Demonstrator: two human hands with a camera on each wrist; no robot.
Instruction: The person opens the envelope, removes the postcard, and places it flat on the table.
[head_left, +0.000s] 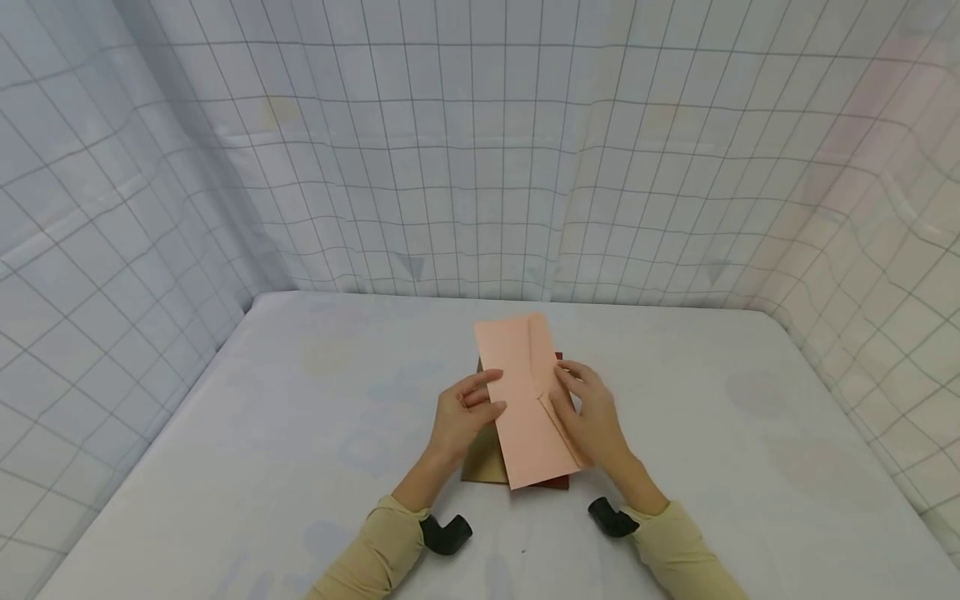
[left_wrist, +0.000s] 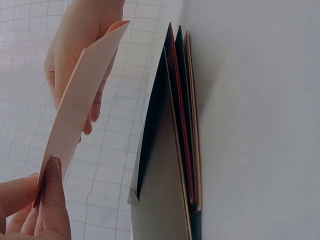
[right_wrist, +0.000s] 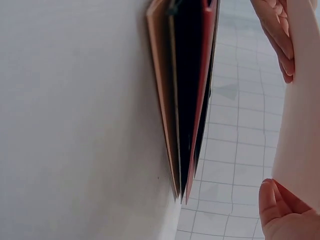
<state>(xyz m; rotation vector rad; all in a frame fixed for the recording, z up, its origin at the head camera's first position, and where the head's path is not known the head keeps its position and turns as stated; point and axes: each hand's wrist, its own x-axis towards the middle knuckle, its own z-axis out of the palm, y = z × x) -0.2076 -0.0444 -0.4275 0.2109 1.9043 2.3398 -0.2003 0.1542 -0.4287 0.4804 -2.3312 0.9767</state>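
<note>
Both hands hold a long peach-pink envelope [head_left: 517, 392] tilted above a small pile, its flap side facing up in the head view. My left hand [head_left: 463, 412] pinches its left edge between thumb and fingers. At the opposite edge, beside the flap seam, my right hand [head_left: 592, 412] grips it with bent fingers. From the left wrist, the envelope [left_wrist: 82, 95] appears nearly edge-on, with the left thumb [left_wrist: 54, 172] against it. Below lies a pile of envelopes, a gold one [head_left: 486, 460] showing at the left and a dark red one [head_left: 557, 482] at the right.
From the right wrist, the pile shows brown, dark and red envelopes [right_wrist: 200, 90] with slightly spread edges. A white cloth [head_left: 315, 433] covers the table. Grid-patterned curtains [head_left: 487, 167] enclose its back and sides. Black curved pieces [head_left: 447, 535] sit at both sleeve cuffs.
</note>
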